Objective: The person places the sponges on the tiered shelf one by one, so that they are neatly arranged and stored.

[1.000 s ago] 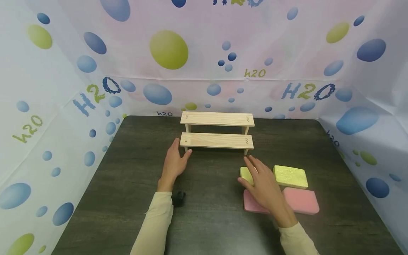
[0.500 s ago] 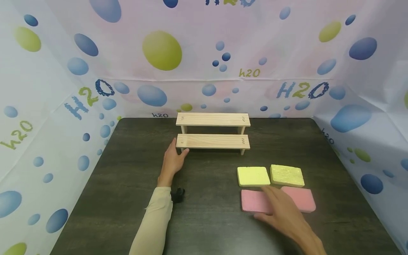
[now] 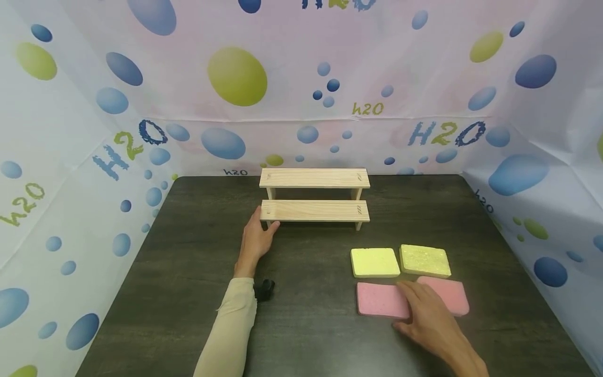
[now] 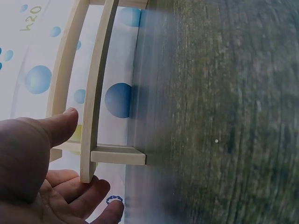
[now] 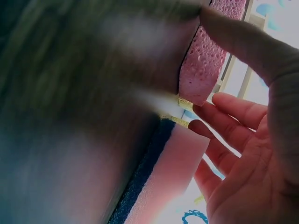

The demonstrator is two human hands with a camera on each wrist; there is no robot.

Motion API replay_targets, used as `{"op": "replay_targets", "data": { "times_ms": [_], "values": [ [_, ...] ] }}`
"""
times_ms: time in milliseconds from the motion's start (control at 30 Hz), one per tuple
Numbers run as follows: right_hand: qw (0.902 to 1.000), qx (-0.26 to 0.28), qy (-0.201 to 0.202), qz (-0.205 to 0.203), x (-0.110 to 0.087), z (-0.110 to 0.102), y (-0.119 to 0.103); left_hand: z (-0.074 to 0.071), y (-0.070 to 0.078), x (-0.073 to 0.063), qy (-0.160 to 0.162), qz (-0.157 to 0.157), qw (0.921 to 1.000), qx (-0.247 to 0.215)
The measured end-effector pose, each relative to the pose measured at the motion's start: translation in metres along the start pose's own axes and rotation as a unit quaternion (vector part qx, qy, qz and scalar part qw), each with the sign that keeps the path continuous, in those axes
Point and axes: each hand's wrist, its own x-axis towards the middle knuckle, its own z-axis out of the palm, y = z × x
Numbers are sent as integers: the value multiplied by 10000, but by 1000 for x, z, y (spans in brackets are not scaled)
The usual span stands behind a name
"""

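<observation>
In the head view my left hand rests at the left end of the lower board of a two-tier wooden shelf. Its fingers lie along the board's end, and the thumb extends in front. The left wrist view has that board passing between thumb and fingertips. My right hand is low over two pink sponges, thumb and fingers spread about the right end of the left pink sponge, which lies flat. Partly behind this hand is the right pink sponge; its dark scrubbing layer shows in the right wrist view.
Two yellow sponges, a left one and a right one, lie just behind the pink pair. A dark tabletop carries everything. Close behind the shelf hangs a patterned curtain, which also lines both sides.
My right hand has drawn back from above the left yellow sponge, down to the pink sponges. The left hand has stayed at the shelf's end. The head view has shifted slightly.
</observation>
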Motion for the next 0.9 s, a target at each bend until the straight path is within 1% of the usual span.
{"op": "replay_targets", "data": {
  "times_ms": [100, 367, 467, 567, 700, 800, 900],
  "values": [
    [10000, -50, 41, -59, 1, 1, 2, 1, 0, 0, -7, -20, 10000, 7],
    [9998, -86, -54, -153, 7, 0, 2, 1, 0, 0, 32, 5, 9999, -99],
    [9998, -13, -98, -146, 10, -3, 2, 1, -1, 0, 9, 4, 10000, -100],
    [9997, 177, -149, -104, 17, -8, 1, 1, -3, 0, 3, -18, 10000, -96],
    [9991, 394, -110, -132, 39, -16, -1, 2, -5, 2, 0, -64, 9999, -103],
    [9987, 482, -136, -135, 64, -21, -4, 3, -6, 1, -16, -98, 9999, -94],
    [9975, 655, -266, -80, 96, -25, -7, 4, -6, 0, -44, -107, 9999, -117]
  ]
}}
